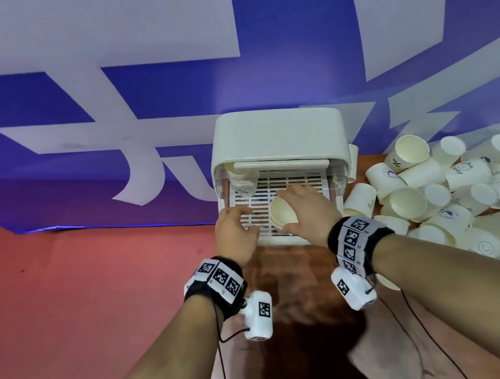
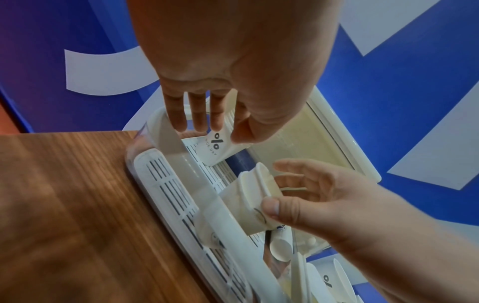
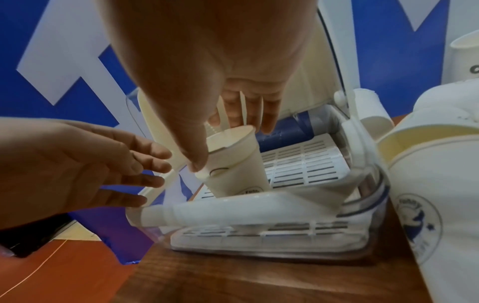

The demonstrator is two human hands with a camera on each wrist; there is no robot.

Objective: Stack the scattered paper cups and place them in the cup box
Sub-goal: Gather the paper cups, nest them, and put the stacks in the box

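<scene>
1. While the right hand (image 1: 306, 209) holds a short stack of cream paper cups (image 1: 283, 216) with thumb and curled fingers (image 3: 268, 121) round its rim, the stack stands tilted inside the box, its base on the slatted floor and its mouth turned toward the person.
2. White plastic cup box with clear walls and raised lid (image 1: 276, 138): stands on the brown wooden table (image 2: 64, 194) against a blue-and-white banner (image 1: 92, 83). A white slatted tray (image 1: 293, 182) forms its floor.
3. Left hand (image 1: 235, 229): fingers (image 2: 197, 114) straight and slightly spread, holding nothing, over the box's left part; whether they touch the tray cannot be told.
4. Second stack of cream paper cups (image 1: 242, 180): lies in the far-left corner of the box, just beyond the left hand.
5. Heap of loose white paper cups with blue prints (image 1: 461, 197): lies jumbled on the table just right of the box, some upright, most on their sides.
</scene>
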